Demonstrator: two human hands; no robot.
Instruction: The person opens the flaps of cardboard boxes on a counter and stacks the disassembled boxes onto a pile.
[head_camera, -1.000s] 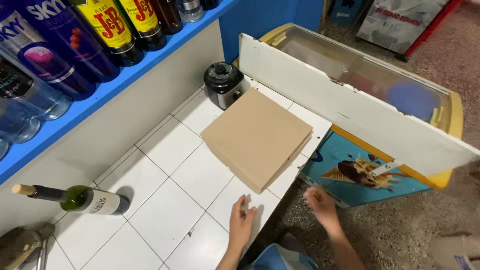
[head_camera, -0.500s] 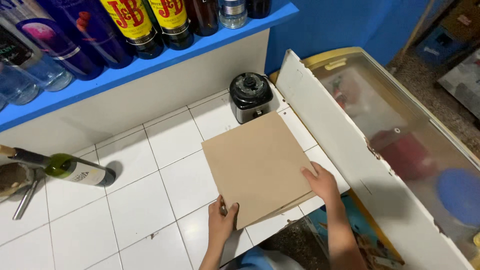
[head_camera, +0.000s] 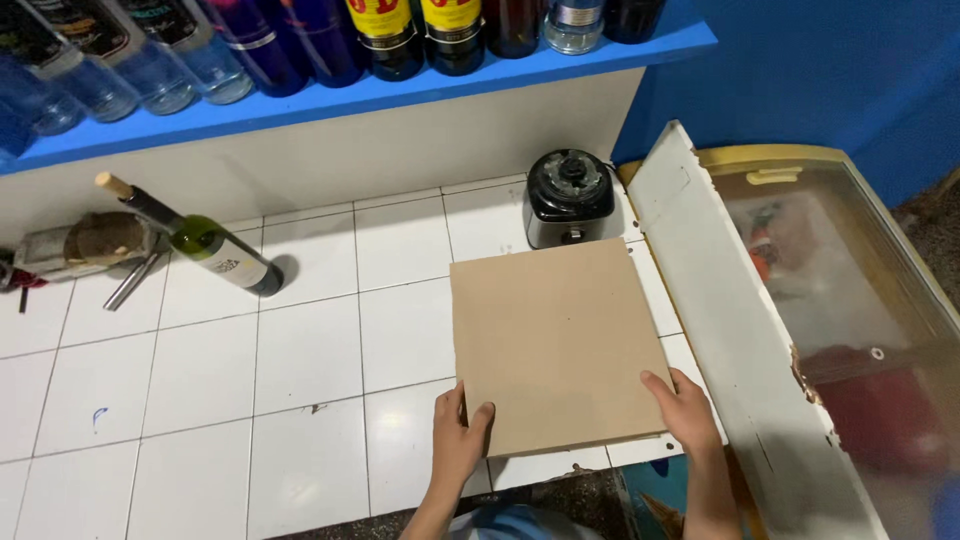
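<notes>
Head view: I grip a flat brown board on the white-tiled tabletop, left hand and right hand closed on its near corners; beyond, a corked wine bottle lies beside a black blender base.

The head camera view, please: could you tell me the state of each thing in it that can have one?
Brown board: lying flat on the white tiled counter, near corners gripped.
Left hand: fingers over the board's near left corner.
Right hand: on the near right corner.
Wine bottle: corked, leaning.
Blender base: upright, no jug on it.
Chest freezer: glass lid closed.
Shelf bottles: upright.
</notes>
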